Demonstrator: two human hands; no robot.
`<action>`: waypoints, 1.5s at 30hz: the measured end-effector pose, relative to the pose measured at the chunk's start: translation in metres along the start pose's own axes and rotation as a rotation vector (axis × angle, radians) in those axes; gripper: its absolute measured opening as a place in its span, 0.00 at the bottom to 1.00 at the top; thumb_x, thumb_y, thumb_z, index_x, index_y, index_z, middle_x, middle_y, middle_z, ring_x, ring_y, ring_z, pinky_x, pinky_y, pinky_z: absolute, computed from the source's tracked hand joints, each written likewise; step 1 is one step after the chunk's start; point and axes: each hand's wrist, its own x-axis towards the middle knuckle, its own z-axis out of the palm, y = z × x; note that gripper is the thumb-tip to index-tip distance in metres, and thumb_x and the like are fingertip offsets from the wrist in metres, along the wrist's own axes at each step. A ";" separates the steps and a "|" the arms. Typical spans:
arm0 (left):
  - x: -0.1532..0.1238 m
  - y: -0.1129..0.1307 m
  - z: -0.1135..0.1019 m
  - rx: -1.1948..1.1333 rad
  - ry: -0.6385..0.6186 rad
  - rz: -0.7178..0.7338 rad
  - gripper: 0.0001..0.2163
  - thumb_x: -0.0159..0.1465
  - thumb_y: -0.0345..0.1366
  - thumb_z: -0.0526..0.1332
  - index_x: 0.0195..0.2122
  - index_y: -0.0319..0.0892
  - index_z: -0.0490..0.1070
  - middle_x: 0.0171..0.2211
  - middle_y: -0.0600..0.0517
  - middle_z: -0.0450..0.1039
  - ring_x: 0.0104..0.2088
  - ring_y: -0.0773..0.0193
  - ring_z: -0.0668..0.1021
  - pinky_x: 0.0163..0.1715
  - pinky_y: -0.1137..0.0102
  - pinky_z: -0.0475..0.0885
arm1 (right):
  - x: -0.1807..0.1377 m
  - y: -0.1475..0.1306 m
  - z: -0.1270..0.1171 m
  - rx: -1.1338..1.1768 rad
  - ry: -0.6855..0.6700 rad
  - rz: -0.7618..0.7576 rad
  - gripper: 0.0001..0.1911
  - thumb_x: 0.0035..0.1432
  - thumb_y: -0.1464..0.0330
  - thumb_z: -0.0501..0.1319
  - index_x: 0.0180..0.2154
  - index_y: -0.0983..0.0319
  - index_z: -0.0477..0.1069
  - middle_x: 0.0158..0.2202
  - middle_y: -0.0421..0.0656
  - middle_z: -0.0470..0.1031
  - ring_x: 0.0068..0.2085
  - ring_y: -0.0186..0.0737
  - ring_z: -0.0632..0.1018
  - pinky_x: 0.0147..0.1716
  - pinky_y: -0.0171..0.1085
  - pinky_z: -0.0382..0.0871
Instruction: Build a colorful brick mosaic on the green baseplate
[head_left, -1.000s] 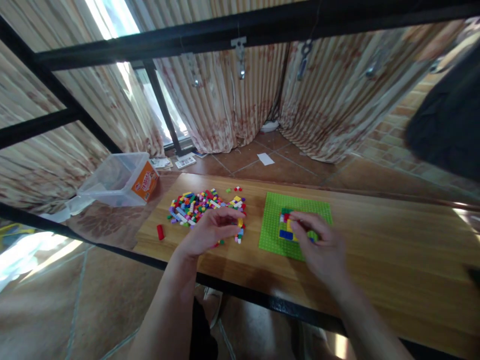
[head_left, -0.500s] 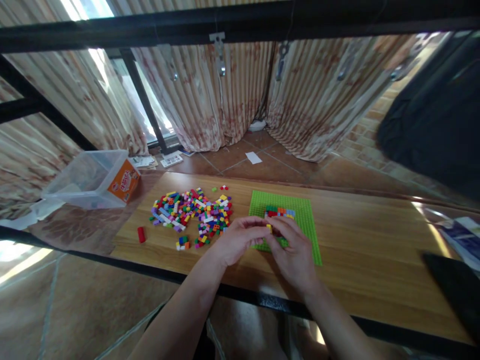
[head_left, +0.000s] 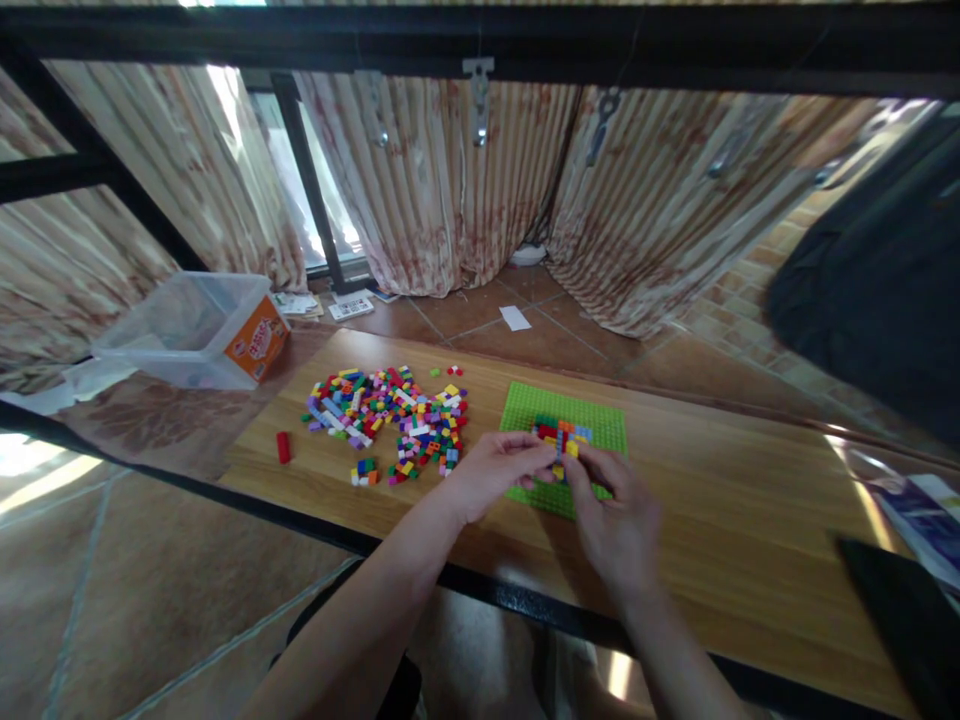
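A green baseplate lies on the wooden table, with a small cluster of coloured bricks built on it. My left hand and my right hand meet over the plate's near edge, fingers pinched together around a small yellow brick. Which hand grips it I cannot tell for sure; the left fingertips close on it. A pile of loose bricks spreads on the table to the left of the plate.
A single red brick lies apart at the table's left end. A clear plastic box with an orange label stands on the floor-side surface at left. A dark object and papers sit at the right. A black bar crosses overhead.
My left hand left the loose brick pile and came right to the baseplate, where both hands now pinch together. The camera view shifted slightly.
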 end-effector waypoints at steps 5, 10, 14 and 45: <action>0.003 0.000 -0.003 0.189 0.193 0.099 0.09 0.57 0.38 0.67 0.34 0.36 0.76 0.26 0.53 0.74 0.28 0.70 0.73 0.29 0.74 0.62 | 0.020 0.024 -0.015 -0.102 0.046 0.386 0.21 0.52 0.55 0.64 0.42 0.64 0.79 0.30 0.46 0.81 0.30 0.44 0.79 0.31 0.40 0.70; 0.006 -0.005 -0.002 0.283 0.256 0.126 0.11 0.56 0.34 0.66 0.39 0.35 0.77 0.32 0.50 0.76 0.28 0.71 0.71 0.29 0.74 0.63 | 0.027 0.030 -0.020 -0.227 -0.044 0.400 0.22 0.49 0.54 0.63 0.38 0.64 0.80 0.28 0.48 0.81 0.29 0.46 0.79 0.30 0.40 0.67; 0.007 -0.009 -0.001 0.320 0.219 0.133 0.14 0.56 0.34 0.66 0.42 0.35 0.77 0.31 0.51 0.76 0.25 0.72 0.68 0.28 0.74 0.62 | 0.026 0.030 -0.012 -0.258 -0.062 0.404 0.23 0.49 0.53 0.62 0.38 0.63 0.80 0.30 0.48 0.81 0.31 0.47 0.80 0.32 0.41 0.67; 0.007 -0.016 -0.006 0.544 0.204 0.144 0.17 0.57 0.37 0.64 0.46 0.35 0.78 0.32 0.49 0.77 0.27 0.67 0.72 0.28 0.72 0.64 | 0.031 0.042 -0.002 -0.301 -0.115 0.397 0.24 0.56 0.51 0.56 0.31 0.64 0.79 0.29 0.50 0.80 0.30 0.47 0.77 0.31 0.41 0.64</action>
